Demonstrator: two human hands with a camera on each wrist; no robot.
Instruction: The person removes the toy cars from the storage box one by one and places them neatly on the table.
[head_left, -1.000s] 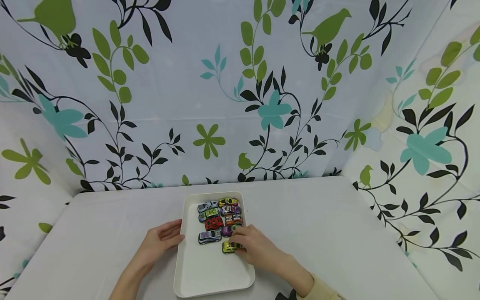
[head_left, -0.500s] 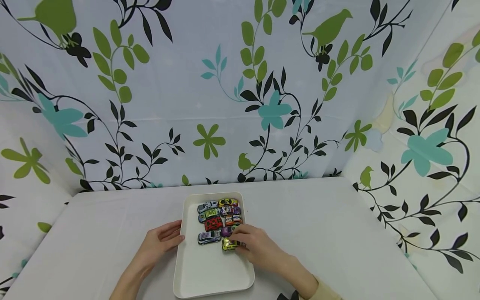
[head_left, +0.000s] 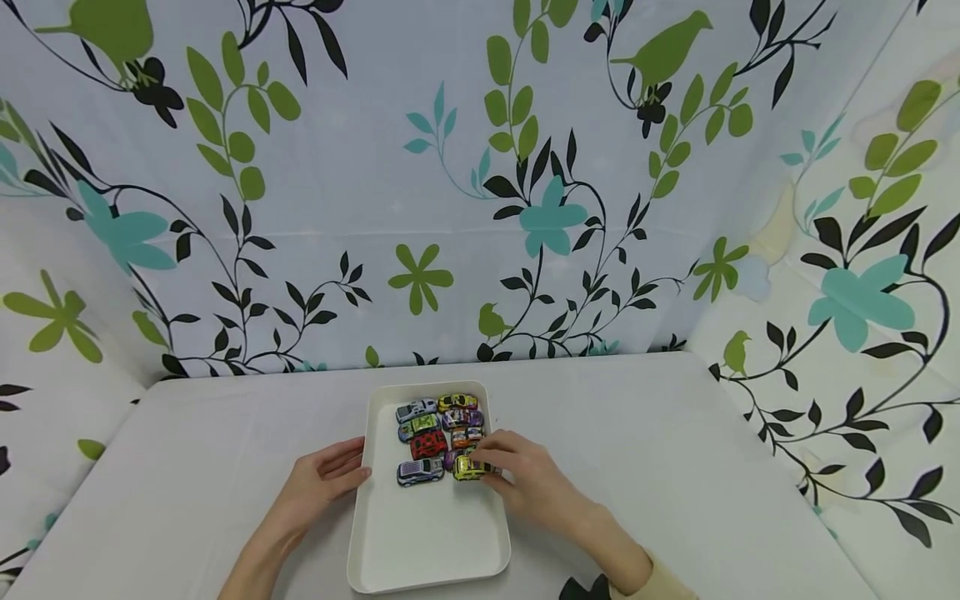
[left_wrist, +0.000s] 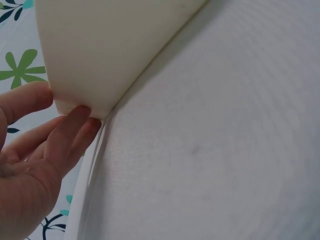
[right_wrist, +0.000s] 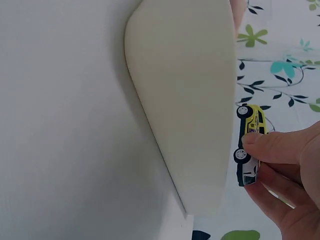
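Note:
A white tray [head_left: 420, 554] lies on the table with several small toy cars in two rows at its far end. My right hand [head_left: 517, 475] pinches a yellow toy car [head_left: 470, 468] at the near end of the right row, beside a blue-white car [head_left: 420, 472]. In the right wrist view the yellow car [right_wrist: 251, 140] sits between thumb and fingers above the tray [right_wrist: 185, 100]. My left hand [head_left: 330, 479] rests with straight fingers against the tray's left rim; its fingertips [left_wrist: 82, 122] touch the tray's outer wall [left_wrist: 100, 55].
The table wears a white cloth [head_left: 675, 467]. Floral-patterned curtains [head_left: 450, 183] close off the back and both sides. The near half of the tray holds no cars.
My right hand has moved the yellow car away from me, up against the near end of the right row. The left hand has stayed at the tray's rim.

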